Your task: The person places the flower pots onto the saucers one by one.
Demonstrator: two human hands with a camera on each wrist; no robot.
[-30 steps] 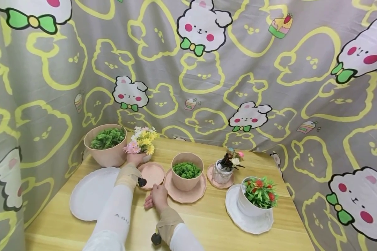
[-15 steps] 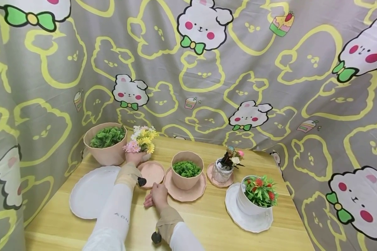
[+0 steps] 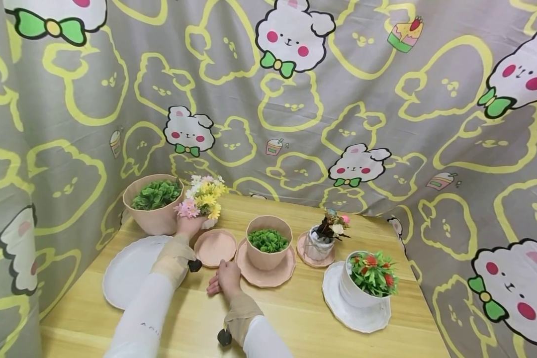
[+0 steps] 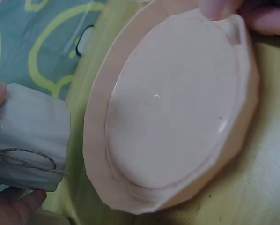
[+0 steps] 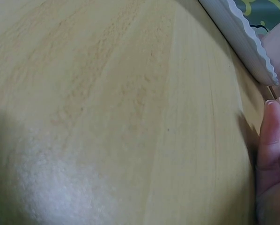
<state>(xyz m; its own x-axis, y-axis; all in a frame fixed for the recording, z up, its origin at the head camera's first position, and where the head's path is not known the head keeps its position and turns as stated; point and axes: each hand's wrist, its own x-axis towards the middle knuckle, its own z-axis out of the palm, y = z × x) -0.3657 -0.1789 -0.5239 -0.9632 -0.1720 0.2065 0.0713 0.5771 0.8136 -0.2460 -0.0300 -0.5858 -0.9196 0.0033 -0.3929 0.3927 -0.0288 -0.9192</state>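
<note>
My left hand (image 3: 189, 226) grips a small white flower pot (image 4: 34, 133) with twine tied around it. Pink, yellow and white flowers (image 3: 204, 197) rise above that hand in the head view. Whether the pot touches the table cannot be told. Just in front of it, a small round pink saucer (image 3: 215, 247) lies bare on the wood. My right hand (image 3: 225, 279) is at the saucer's near edge. Seen in the left wrist view, its fingertips (image 4: 219, 7) pinch the rim, one inside and another outside. The right wrist view catches only part of this hand.
A large pink pot (image 3: 154, 219) with greenery stands back left, behind a white plate (image 3: 130, 273). Right of my hands are a pink pot (image 3: 268, 253) on a saucer, a small white pot (image 3: 317, 246) with flowers, and a red-flowered pot (image 3: 362, 293) on a white plate (image 3: 367, 320).
My left wrist and forearm have swung to the left, and the held flowers have risen very slightly. My right hand and the saucer have stayed where they were.
</note>
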